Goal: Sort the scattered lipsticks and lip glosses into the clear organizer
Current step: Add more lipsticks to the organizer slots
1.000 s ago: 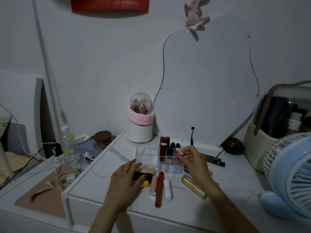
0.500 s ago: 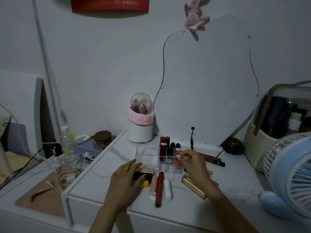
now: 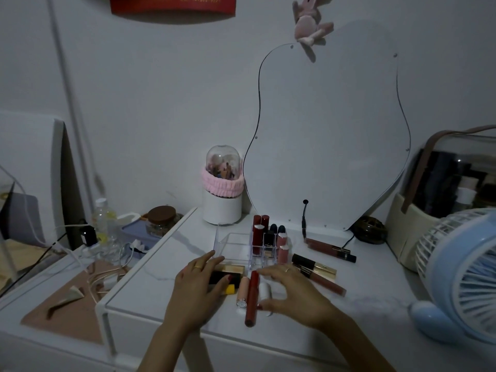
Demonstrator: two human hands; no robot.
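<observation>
The left hand (image 3: 197, 287) is laid flat, fingers straight, on a black-and-gold lipstick (image 3: 226, 275) near the clear organizer (image 3: 236, 244). The right hand (image 3: 291, 291) is spread wide over a white tube (image 3: 264, 289), beside a dark red lip gloss (image 3: 252, 298); nothing is gripped.

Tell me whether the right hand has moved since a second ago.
Yes. The right hand has come away from the clear organizer, toward the person, and now hovers open over the white tube lying on the table.
</observation>
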